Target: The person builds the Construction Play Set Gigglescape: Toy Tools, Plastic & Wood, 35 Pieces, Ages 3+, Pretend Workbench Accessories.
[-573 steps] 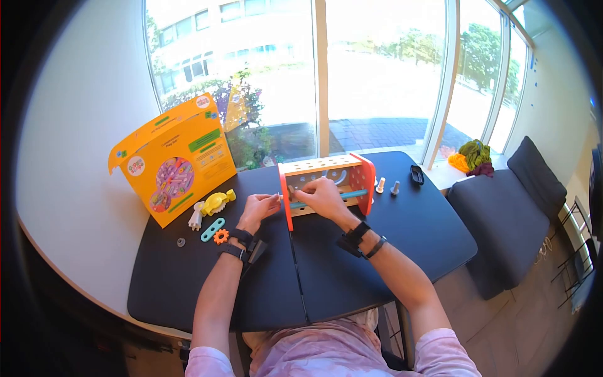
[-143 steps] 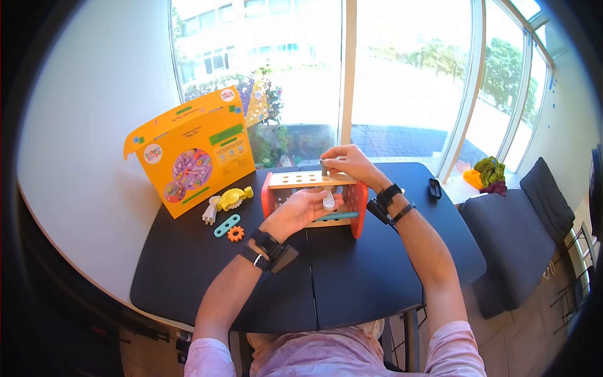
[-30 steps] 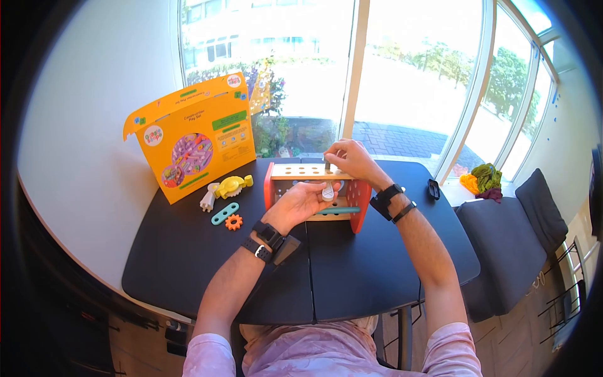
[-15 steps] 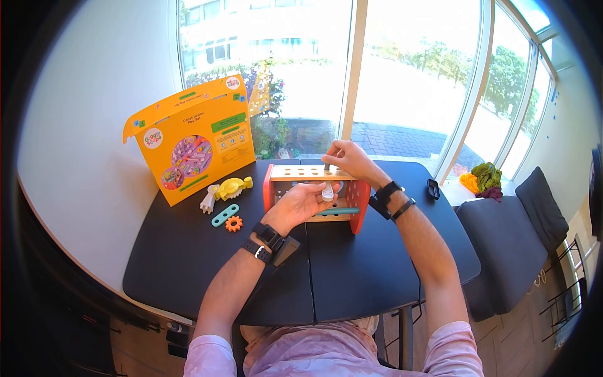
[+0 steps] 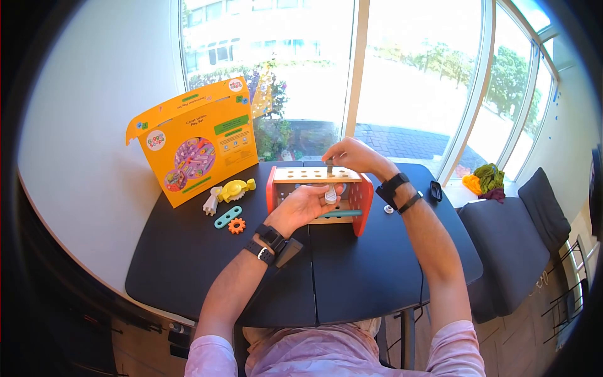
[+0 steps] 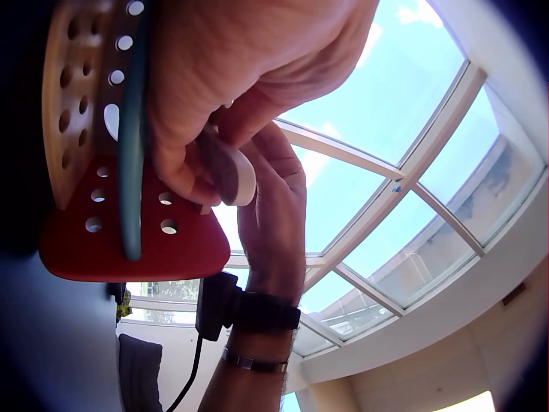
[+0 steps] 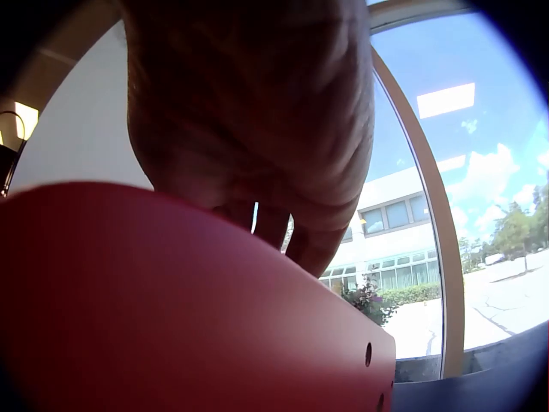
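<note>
Change: the right hand [image 5: 357, 155] has tilted at the wrist and its forearm has shifted toward 3 o'clock. The white bolt [image 5: 389, 209], now uncovered, lies on the surface [image 5: 370, 270] at 3 o'clock from the frame [image 5: 362, 210].

Right fingers: gripping the grey peg [image 5: 330, 164], which stands upright at the top board [image 5: 295, 178] of the frame. Seating depth cannot be told.

Left hand [image 5: 300, 205]: unchanged, in front of the frame at 6 o'clock from the peg. Its fingers grip the white piece [image 5: 330, 196].

Meaning (judgement): the peg is still being adjusted; the altered wrist angle suits turning it, but rotation is not confirmed.

Other parts: teal strip [image 5: 228, 217] and orange gear [image 5: 237, 226], at 8 o'clock from the frame.
</note>
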Motion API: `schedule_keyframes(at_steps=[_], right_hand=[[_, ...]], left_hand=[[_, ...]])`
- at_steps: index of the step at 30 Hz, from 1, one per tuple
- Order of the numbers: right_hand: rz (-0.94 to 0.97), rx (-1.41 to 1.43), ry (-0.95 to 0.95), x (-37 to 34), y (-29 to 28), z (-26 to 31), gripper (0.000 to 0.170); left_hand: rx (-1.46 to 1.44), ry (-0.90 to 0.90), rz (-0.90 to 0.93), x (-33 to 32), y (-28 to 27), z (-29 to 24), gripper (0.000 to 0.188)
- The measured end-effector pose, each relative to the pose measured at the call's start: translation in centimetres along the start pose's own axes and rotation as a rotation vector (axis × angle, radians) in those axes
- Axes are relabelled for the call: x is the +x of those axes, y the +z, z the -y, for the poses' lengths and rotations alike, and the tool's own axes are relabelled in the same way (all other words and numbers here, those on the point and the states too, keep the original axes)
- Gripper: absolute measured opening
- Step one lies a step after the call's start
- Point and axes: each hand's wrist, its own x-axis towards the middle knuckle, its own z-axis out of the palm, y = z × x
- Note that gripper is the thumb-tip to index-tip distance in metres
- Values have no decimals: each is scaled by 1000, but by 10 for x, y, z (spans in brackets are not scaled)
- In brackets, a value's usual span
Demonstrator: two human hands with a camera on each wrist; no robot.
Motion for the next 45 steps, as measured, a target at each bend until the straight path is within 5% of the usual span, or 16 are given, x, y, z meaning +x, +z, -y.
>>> schedule_keyframes(at_steps=[5, 11, 26, 29, 32, 35, 38, 41, 45], right_hand=[[87, -289, -21, 16, -3, 10, 26], [89, -550, 75, 31, 10, 11, 53], [249, -490, 437, 29, -3, 35, 71], [204, -420, 301, 31, 6, 15, 72], [338, -497, 334, 36, 0, 22, 73], [287, -512, 436, 28, -4, 40, 73], [205, -437, 315, 31, 7, 17, 75], [368, -519, 369, 37, 0, 20, 74], [265, -495, 437, 28, 0, 34, 72]], left_hand=[[4, -2, -15, -1, 2, 0, 42], [15, -10, -26, 1, -2, 0, 40], [24, -10, -20, 1, -2, 1, 39], [21, -4, -8, 0, 0, 1, 38], [27, -2, -9, 0, 1, 0, 38], [30, -1, -32, -1, 3, 0, 37], [33, -2, -41, -1, 4, 0, 38], [31, 0, -32, 0, 2, 1, 38], [25, 2, -15, 0, 0, 0, 38]])
